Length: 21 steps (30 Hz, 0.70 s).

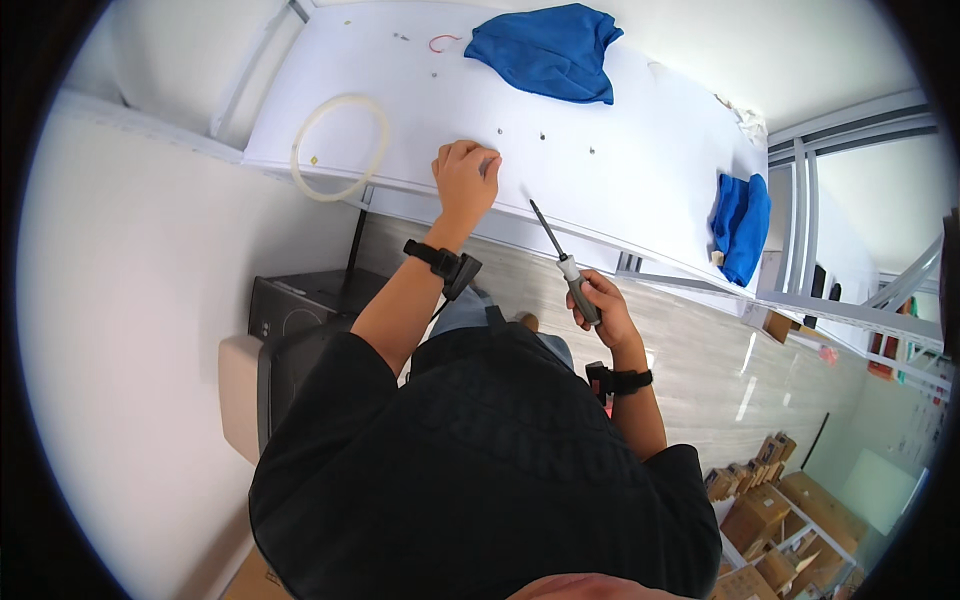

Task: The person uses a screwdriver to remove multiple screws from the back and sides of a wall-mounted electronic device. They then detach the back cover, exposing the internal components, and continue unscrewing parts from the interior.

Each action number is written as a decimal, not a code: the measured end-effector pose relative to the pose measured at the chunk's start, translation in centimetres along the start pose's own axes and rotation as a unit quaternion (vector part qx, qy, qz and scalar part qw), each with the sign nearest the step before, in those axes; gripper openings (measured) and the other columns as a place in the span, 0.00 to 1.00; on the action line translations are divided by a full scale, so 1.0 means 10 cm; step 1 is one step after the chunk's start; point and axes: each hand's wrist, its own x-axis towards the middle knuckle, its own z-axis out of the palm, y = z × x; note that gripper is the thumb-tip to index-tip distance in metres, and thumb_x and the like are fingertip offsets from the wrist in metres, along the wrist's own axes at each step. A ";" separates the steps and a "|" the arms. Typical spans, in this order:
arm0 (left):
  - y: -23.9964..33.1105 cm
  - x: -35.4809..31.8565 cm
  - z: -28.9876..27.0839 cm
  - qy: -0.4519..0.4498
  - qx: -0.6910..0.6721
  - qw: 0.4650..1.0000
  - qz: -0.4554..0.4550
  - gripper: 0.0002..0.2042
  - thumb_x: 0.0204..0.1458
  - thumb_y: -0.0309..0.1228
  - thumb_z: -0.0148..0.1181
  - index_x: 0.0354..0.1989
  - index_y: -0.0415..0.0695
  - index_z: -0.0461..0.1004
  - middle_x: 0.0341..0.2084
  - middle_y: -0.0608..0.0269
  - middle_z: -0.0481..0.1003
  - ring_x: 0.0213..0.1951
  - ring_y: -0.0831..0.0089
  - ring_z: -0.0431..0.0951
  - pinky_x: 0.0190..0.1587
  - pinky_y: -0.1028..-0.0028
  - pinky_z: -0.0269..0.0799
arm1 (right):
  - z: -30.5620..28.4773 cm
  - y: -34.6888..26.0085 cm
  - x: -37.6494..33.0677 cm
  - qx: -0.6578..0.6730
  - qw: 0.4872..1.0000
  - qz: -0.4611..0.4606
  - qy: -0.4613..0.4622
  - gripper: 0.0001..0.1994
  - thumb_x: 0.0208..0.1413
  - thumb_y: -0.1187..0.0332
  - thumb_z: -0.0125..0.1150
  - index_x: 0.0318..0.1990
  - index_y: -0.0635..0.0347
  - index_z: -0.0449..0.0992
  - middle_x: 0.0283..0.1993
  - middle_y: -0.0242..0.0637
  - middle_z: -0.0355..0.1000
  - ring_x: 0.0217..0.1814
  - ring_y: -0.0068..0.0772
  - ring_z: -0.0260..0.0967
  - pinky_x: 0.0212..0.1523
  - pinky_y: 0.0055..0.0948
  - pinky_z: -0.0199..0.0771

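My left hand [466, 178] rests on the white table [620, 190] near its front edge, fingers curled over something too small to make out. Two or three small dark screws [541, 134] lie on the table just beyond it. My right hand [603, 305] is held below the table edge, gripping a screwdriver [563, 257] by its grey handle. Its thin shaft points up and to the left toward the table edge. Both wrists wear black bands.
A blue cloth [548, 50] lies at the back of the table and another blue cloth [742, 222] hangs at its right end. A loop of pale tubing [340, 145] sits at the left. A black box [300, 305] stands below; cardboard boxes [780, 510] are at lower right.
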 end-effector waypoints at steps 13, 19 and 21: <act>-0.08 0.06 -0.02 -0.007 0.005 1.000 0.009 0.07 0.43 0.28 0.64 0.32 0.48 0.78 0.32 0.68 0.71 0.40 0.64 0.68 0.44 0.63 0.59 | 0.09 -0.32 0.43 0.025 0.999 -0.009 -0.033 0.15 0.60 0.61 0.50 0.47 0.61 0.67 0.28 0.34 0.71 0.20 0.19 0.65 0.17 0.17 0.60; -0.03 -0.05 -0.23 0.027 -0.076 0.995 -0.059 0.08 0.45 0.24 0.61 0.36 0.43 0.77 0.35 0.61 0.74 0.41 0.61 0.71 0.43 0.66 0.66 | 0.10 -0.48 0.65 -0.042 0.989 0.050 -0.130 0.16 0.56 0.60 0.52 0.46 0.61 0.66 0.28 0.35 0.70 0.19 0.20 0.65 0.16 0.17 0.59; -0.04 -0.23 -0.40 0.078 -0.067 0.990 -0.095 0.06 0.49 0.24 0.59 0.36 0.41 0.77 0.34 0.60 0.75 0.37 0.65 0.74 0.39 0.71 0.69 | 0.20 -0.46 0.75 -0.080 0.980 0.065 -0.168 0.16 0.56 0.60 0.51 0.46 0.62 0.66 0.28 0.36 0.70 0.19 0.21 0.65 0.16 0.17 0.59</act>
